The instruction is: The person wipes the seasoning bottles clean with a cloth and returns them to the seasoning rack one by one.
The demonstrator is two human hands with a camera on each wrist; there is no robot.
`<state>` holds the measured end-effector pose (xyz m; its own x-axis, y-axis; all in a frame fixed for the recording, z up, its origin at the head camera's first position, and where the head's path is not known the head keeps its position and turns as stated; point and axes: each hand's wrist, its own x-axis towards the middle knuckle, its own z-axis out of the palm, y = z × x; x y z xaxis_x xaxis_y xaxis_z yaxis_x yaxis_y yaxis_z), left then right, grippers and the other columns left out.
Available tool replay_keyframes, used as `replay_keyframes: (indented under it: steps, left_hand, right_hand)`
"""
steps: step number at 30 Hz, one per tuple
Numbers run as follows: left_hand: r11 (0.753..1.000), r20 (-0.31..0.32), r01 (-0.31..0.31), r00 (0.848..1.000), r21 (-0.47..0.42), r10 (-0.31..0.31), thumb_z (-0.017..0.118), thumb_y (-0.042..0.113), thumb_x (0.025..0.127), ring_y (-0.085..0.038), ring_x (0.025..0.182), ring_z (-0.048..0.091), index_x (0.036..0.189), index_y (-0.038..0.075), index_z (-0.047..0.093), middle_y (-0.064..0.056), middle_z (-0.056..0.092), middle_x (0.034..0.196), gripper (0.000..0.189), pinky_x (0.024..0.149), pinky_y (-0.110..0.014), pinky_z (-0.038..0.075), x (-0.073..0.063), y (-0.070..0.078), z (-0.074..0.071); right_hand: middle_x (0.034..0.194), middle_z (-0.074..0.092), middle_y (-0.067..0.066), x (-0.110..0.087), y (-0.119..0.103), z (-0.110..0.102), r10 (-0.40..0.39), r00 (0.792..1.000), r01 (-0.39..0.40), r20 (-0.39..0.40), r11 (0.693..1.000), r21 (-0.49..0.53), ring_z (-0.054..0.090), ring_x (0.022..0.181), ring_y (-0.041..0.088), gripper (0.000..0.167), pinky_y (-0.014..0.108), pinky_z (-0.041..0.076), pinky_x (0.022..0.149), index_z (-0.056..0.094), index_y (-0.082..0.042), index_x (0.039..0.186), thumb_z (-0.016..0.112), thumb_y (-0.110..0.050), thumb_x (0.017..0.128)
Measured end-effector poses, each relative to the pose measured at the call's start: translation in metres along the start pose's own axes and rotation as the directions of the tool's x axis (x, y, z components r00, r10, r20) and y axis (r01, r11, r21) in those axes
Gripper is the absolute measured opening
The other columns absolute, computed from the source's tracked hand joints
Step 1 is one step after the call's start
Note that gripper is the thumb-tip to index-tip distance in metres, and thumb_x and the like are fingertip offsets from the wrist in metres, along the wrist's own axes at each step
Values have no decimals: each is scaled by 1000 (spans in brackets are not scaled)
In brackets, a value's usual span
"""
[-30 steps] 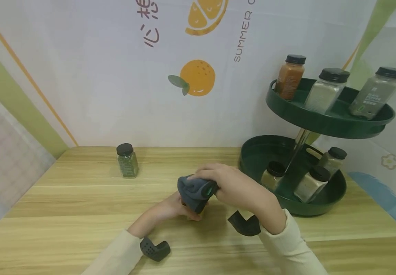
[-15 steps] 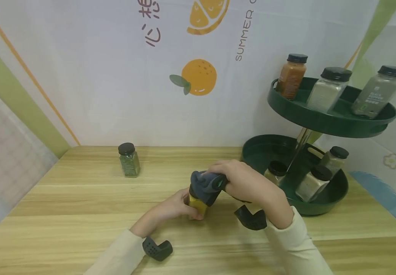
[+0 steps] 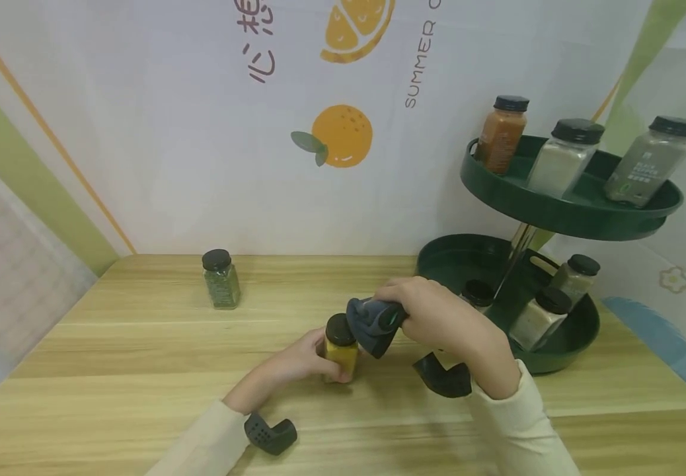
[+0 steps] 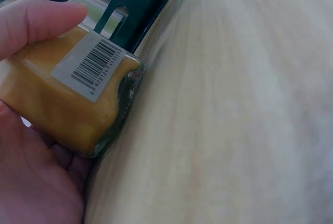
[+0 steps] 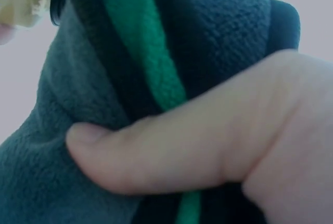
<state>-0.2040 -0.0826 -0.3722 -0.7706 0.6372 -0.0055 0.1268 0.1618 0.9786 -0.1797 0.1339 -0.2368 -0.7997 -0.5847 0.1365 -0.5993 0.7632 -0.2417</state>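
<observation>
L hand holds a sq. yellow jar low on its body, thumb one side, fingers the other; grip's closed round the glass. Jar is approx. upright at front-mid of the wood table, blk lid on, w/ a barcode label on its side. Base on the wood or a bit above: can't tell.

R hand pinches a bunched dk blue-grey cloth, thumb pressed flat on the folds; a green stripe shows. Other fingertips mostly hidden. Cloth is just R of the lid, overlapping its edge in head view; contact unclear.

Herb jar, green contents, blk lid, stands alone back L, well apart from both hands. On the R, a 2-tier green rack: top tray has an orange-red jar, a pale jar and a grey jar; bottom tray has 3 more w/ blk lids, one partly behind R hand. Behind: white sheet w/ orange-fruit prints.
</observation>
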Motion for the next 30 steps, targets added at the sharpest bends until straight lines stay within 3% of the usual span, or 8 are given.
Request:
replay_keyframes:
  steps: [6, 12, 15, 19, 26, 30]
  left_hand:
    - [1000, 8, 11, 1000, -6, -10, 69, 8, 73, -14, 101, 54, 124, 1, 50, -17, 60, 118, 55, 97, -36, 35, -2, 1, -2]
    - [999, 8, 44, 999, 4, -44, 70, 10, 74, -18, 99, 53, 123, 7, 51, -10, 61, 111, 52, 94, -36, 37, 0, 1, -3]
    - [999, -6, 48, 999, 11, -48, 71, 12, 74, -23, 118, 46, 125, 13, 51, -4, 56, 124, 55, 104, -47, 29, 1, 1, -4]
    - [999, -1, 31, 1000, 17, -31, 72, 14, 73, -26, 136, 25, 130, 17, 50, -1, 41, 142, 60, 110, -58, 11, 3, 0, -4]
    - [997, 0, 71, 997, 8, -71, 72, 13, 73, -18, 101, 51, 124, 13, 51, -2, 60, 109, 55, 96, -38, 35, 5, 0, 0]
    - [999, 2, 54, 999, 6, -54, 70, 11, 72, -16, 98, 53, 121, 9, 53, -5, 62, 108, 51, 92, -33, 37, 5, 1, 1]
  right_hand:
    - [106, 66, -5, -3, -4, -4, 34, 999, -34, -6, 999, -3, 60, 95, 14, 53, 38, 49, 86, 68, -20, 106, 54, 17, 71]
    - [113, 62, -6, -2, -11, -2, -21, 1000, 22, -17, 998, 60, 58, 105, 15, 70, 40, 47, 91, 62, -25, 120, 54, 21, 67]
    - [116, 61, -7, 2, -16, 3, -69, 998, 69, -3, 995, 77, 56, 111, 15, 74, 39, 46, 93, 61, -26, 120, 51, 23, 66]
    - [112, 63, -6, 4, -17, 9, -95, 995, 95, -6, 994, 54, 58, 109, 15, 68, 37, 47, 91, 65, -21, 114, 50, 23, 65]
    - [106, 64, -8, 2, -9, 8, -24, 1000, 24, -8, 999, 48, 60, 100, 13, 48, 37, 49, 88, 68, -21, 106, 57, 15, 75]
    - [101, 65, -6, 2, -2, 6, 16, 1000, -16, 8, 1000, 24, 59, 89, 12, 45, 35, 49, 82, 68, -19, 101, 58, 15, 74]
